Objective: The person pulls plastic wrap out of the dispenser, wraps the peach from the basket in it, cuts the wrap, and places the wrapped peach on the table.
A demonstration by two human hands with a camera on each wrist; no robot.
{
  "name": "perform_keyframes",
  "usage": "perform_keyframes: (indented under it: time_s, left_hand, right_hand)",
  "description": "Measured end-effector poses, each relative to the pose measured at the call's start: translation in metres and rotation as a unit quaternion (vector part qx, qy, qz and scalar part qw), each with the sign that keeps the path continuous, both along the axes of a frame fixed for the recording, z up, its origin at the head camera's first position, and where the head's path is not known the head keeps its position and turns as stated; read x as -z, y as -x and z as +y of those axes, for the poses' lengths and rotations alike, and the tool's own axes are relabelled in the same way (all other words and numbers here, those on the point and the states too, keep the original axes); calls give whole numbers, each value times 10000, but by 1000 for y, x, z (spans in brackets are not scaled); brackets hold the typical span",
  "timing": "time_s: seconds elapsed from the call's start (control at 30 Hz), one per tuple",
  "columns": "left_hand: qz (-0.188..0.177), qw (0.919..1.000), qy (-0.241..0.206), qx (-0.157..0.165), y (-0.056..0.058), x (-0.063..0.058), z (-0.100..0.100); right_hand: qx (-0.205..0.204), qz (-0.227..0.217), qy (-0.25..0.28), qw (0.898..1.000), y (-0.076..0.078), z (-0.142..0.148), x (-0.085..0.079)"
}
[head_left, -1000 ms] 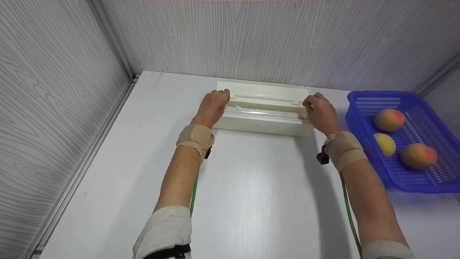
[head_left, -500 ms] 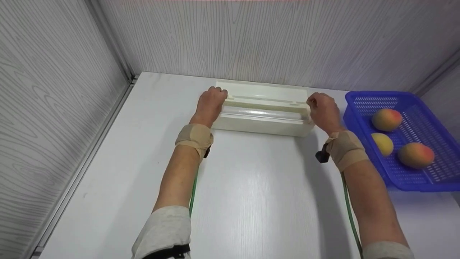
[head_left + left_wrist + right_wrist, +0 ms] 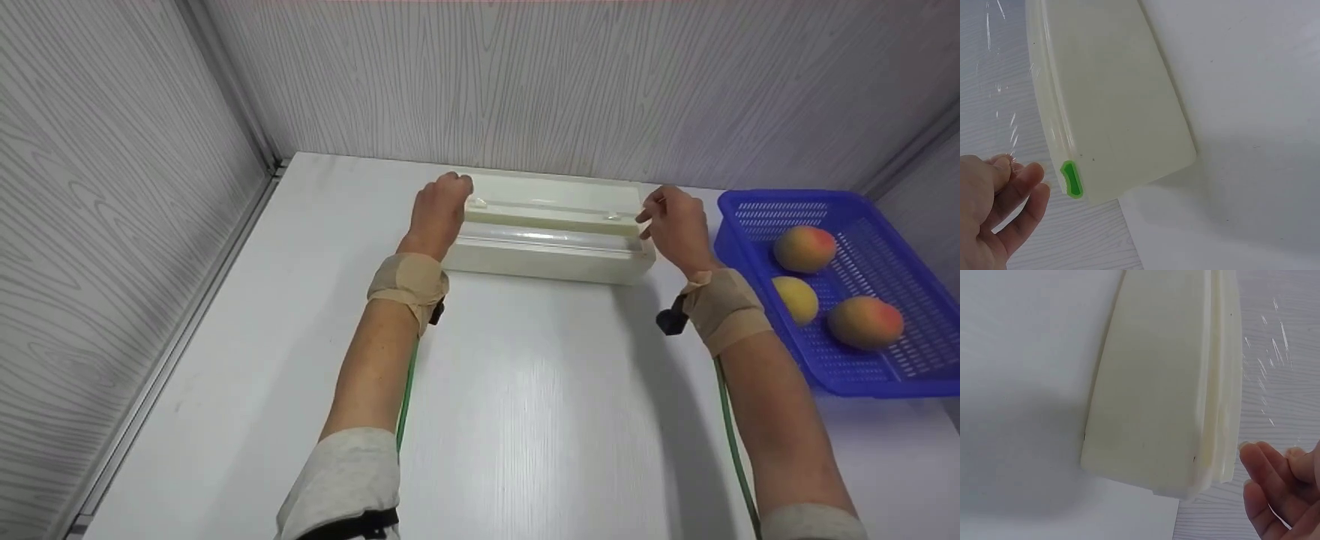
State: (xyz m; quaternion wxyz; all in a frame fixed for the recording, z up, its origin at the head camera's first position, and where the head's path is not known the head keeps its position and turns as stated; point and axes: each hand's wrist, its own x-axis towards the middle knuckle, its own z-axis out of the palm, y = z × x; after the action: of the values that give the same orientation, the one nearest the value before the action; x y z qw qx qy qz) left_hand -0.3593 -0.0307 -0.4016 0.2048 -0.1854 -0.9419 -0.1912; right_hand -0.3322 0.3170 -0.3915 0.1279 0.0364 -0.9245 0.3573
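A cream-white cling film dispenser [image 3: 551,262] lies near the back of the table, its lid [image 3: 555,191] tipped back against the wall side. Inside it a shiny roll [image 3: 547,237] shows. At its left end my left hand [image 3: 439,214] pinches a corner of the clear cling film [image 3: 1002,95] between thumb and forefinger, other fingers loosely bent. Over the right end, my right hand [image 3: 677,229] pinches the film too; creases run from those fingertips in the right wrist view. A green piece [image 3: 1072,179] sits on the dispenser's left end.
At the right stands a blue plastic basket [image 3: 836,379] with two peach-like fruits [image 3: 865,322] and a yellow fruit [image 3: 796,298]. Grey wood-grain panels [image 3: 480,90] bound the table [image 3: 525,420] behind and at the left. Green cables run along both forearms.
Both hands have moved slightly upward in the head view and a little apart. The dispenser stays almost in place, and its lid remains tipped back.
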Motion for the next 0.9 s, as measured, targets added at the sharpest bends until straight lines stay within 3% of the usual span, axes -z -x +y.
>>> perform_keyframes:
  time_s: [0.57,0.9]
  left_hand:
    - [205,9996,-212,19,1,-20,-1]
    - [422,9986,-324,11,-1,-33,-1]
  right_hand:
    - [82,-146,724,9972,-4,0,-19]
    - [163,-98,772,9968,-5,1,-30]
